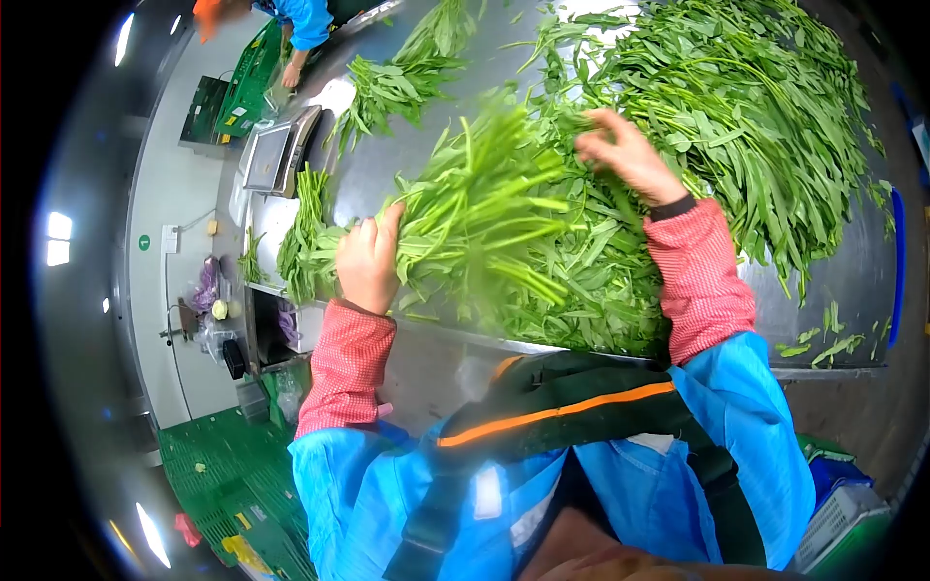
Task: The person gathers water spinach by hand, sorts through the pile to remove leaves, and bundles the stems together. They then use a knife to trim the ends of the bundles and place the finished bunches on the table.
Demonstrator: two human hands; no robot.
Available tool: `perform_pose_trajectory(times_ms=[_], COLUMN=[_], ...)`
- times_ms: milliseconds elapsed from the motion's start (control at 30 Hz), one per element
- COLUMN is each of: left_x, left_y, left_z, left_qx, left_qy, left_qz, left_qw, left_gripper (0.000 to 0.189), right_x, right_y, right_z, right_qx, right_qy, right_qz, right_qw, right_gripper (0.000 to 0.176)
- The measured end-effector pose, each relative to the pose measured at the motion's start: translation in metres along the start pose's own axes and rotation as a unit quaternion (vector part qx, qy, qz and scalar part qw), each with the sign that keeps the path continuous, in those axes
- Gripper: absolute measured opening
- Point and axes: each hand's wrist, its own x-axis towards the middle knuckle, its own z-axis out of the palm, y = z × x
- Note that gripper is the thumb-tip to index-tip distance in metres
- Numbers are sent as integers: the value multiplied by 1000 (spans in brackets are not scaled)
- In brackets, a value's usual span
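My left hand [369, 259] is closed around a bunch of water spinach [484, 208], long green stems with narrow leaves. The bunch is partly smeared by motion, and its cut stem ends point to the right. My right hand [630, 158] is over loose greens at the left edge of a large water spinach pile [746, 107]. Its thumb and forefinger are bent and stand apart, with nothing plainly held between them. More loose leaves [610, 300] lie below it, along the near edge of the metal table [387, 184].
A weighing scale [281, 155] stands at the left, beside a small bunch [307, 228]. Another bunch [397, 87] lies farther back. A co-worker's arm [302, 39] reaches in near a green crate [250, 82]. Green crates [228, 474] fill the lower left.
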Motion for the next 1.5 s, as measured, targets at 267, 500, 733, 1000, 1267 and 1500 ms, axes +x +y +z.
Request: perform_pose_trajectory(times_ms=[267, 500, 733, 1000, 1267, 1500], left_x=[5, -7, 1, -15, 26, 34], left_y=[4, 2, 5, -14, 11, 14], left_z=[1, 11, 0, -3, -21, -20], left_qx=[-227, -260, -234, -144, 90, 57], left_qy=[-39, -61, -94, -61, -9, -13], left_qz=[-80, -79, -41, -48, 81, 89], left_qw=[970, 960, 967, 986, 993, 994], left_gripper=[62, 66, 65, 58, 45, 44], right_x=[-11, -21, -21, -34, 5, -6], right_y=[34, 17, 30, -7, 5, 28], right_z=[53, 49, 64, -27, 45, 59], right_qx=[-183, -230, -161, 399, -121, 72], right_qy=[-92, -94, -108, -30, -89, -89], right_qz=[-116, -171, -225, -98, -102, -30], right_qw=[972, 953, 955, 911, 983, 993], right_gripper=[34, 43, 38, 16, 33, 39])
